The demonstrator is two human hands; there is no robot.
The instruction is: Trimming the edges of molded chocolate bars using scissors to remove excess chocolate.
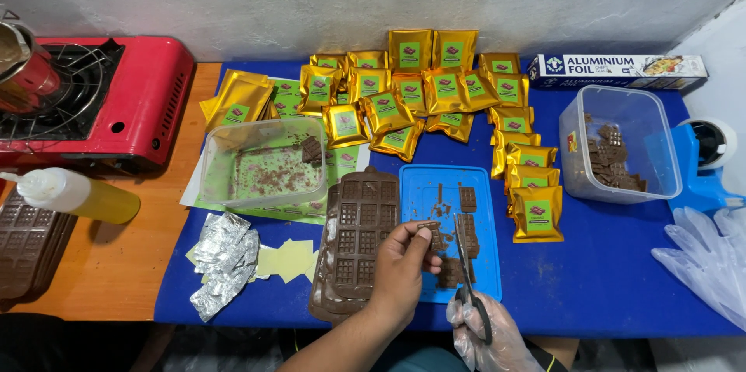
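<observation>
Chocolate piece (428, 227), small, brown, flat and rectangular, sits pinched between thumb and fingertips of the bare left hand (402, 263), low centre of frame, above the blue cutting board (488, 185). Gloved right hand (488, 331) grips black scissors (468, 275), blades pointing up beside the piece. Risk: blades lie close to the bare fingertips, so a nick looks possible; a thin piece could snap or soften from hand warmth. Brown silicone mould (356, 244) lies just left.
</observation>
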